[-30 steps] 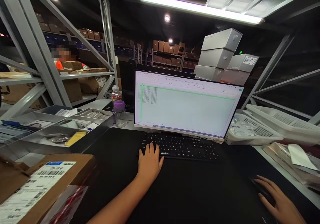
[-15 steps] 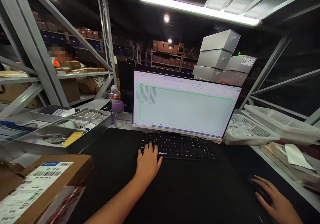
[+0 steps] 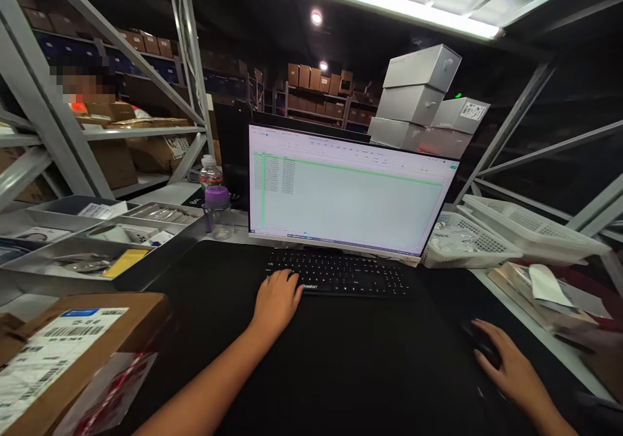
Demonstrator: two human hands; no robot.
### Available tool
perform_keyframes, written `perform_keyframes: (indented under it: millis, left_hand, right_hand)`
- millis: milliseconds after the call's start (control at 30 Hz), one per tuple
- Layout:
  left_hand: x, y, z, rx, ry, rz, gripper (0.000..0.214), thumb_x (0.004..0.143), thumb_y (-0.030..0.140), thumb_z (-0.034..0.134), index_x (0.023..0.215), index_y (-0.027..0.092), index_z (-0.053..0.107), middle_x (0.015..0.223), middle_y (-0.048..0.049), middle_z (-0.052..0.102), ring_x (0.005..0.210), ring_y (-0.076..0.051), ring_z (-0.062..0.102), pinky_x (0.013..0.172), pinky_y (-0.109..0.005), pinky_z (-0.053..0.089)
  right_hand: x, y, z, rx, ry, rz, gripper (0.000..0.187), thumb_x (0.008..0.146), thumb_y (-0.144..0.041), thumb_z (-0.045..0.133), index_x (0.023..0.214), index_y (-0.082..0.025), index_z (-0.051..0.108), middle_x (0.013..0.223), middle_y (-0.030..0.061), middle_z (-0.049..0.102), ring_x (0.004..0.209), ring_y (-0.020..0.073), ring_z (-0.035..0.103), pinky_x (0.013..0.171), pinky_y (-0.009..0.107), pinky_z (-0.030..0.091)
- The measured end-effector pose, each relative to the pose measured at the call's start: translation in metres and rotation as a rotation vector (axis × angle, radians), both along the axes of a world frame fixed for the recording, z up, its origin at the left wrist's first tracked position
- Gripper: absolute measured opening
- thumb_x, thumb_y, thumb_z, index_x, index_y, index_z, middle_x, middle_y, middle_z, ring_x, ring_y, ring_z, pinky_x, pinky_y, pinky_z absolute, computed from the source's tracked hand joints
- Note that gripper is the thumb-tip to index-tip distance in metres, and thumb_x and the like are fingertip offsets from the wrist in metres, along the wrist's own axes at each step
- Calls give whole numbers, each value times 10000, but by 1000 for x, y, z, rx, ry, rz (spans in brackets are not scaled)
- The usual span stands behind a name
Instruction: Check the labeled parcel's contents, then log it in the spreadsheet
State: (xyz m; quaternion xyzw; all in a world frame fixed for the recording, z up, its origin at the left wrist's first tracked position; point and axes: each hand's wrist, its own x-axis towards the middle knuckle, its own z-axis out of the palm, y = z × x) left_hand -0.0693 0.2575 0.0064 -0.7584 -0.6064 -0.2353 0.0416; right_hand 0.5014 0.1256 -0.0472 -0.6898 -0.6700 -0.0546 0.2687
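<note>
My left hand [image 3: 275, 300] rests on the left end of a black keyboard [image 3: 343, 273], its fingers curled down onto the keys and nothing held. My right hand [image 3: 511, 371] lies over a dark mouse [image 3: 479, 342] on the black desk mat [image 3: 341, 358], fingers draped across it. Behind the keyboard stands a monitor [image 3: 341, 196] showing a spreadsheet with a short block of filled cells at the upper left.
A cardboard box with a shipping label [image 3: 63, 351] sits at the near left. Metal trays [image 3: 97, 254] of small items and a purple-lidded bottle [image 3: 217, 212] stand left of the monitor. White plastic baskets [image 3: 491, 244] and stacked grey boxes [image 3: 418, 98] are on the right. A person [image 3: 87, 92] is behind the left shelving.
The camera view shifted right and slightly up, so everything slid left in frame. My left hand stays on the keyboard's left end; my right hand stays on the mouse.
</note>
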Motion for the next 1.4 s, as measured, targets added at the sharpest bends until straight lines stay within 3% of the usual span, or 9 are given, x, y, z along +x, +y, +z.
perform_keyframes:
  millis: [100,200,300,400,533,667,933,1267,1400]
  left_hand:
    - [-11,9,-4,4,-61,-27,317,983,269,528,1195,154,733,1275,-147,705,1192,-308,646,1051,-476,523]
    - [-18,16,-8,17,-116,-38,259,950,296,604,1136,172,736,1195,-117,713,1139,-282,654,1024,-446,539]
    - [-21,22,-11,30,-154,-44,258,923,332,651,1110,172,728,1118,-108,708,1082,-289,655,986,-456,549]
    - [-23,23,-12,29,-185,-63,362,862,374,740,1160,171,701,1127,-106,697,1086,-303,646,987,-466,543]
    - [-23,22,-12,11,-214,-109,438,759,352,848,1140,211,685,1155,-78,692,1116,-285,640,1015,-445,526]
    - [-22,20,-12,17,-224,-126,365,734,314,859,1045,237,686,1131,-57,691,1119,-274,635,1019,-425,513]
    - [-32,21,-12,38,-340,127,471,776,432,804,1147,198,631,1200,-120,658,1151,-335,608,999,-482,504]
    - [-26,15,-15,127,-233,47,292,829,388,779,1051,216,700,1307,-137,647,1223,-335,603,1087,-518,487]
    - [-23,12,-11,148,-119,22,247,907,416,690,977,187,748,1303,-168,677,1252,-347,613,1142,-550,464]
  right_hand:
    - [-6,-2,24,75,-45,-18,583,903,-577,561,1402,-277,565,1468,120,600,1320,326,615,1074,497,530]
    - [-42,2,76,263,-72,-49,517,945,-554,531,1374,-270,591,1465,119,606,1351,337,585,1125,540,483]
    - [-121,20,129,314,-13,116,360,981,-467,535,1261,-277,659,1316,98,688,1219,274,663,1037,437,547]
    - [-226,56,153,54,-7,431,356,973,-344,551,1296,-245,663,1283,91,703,1165,232,683,1038,391,543]
    - [-341,112,135,-112,-95,518,421,886,-211,668,1305,-228,695,1305,96,701,1202,257,663,1073,407,518]
    - [-394,139,101,-73,-67,454,347,933,-163,596,1242,-249,728,1238,82,720,1151,236,673,1033,398,532]
    - [-399,127,60,20,-38,411,331,930,-258,655,1250,-200,717,1410,150,621,1345,300,548,1166,496,427]
    - [-398,135,50,13,-20,419,247,956,-303,658,1178,-253,756,1506,122,568,1462,326,447,1223,558,358]
    - [-397,134,46,26,-10,406,332,963,-299,640,1283,-239,706,1544,131,530,1468,330,442,1239,571,335]
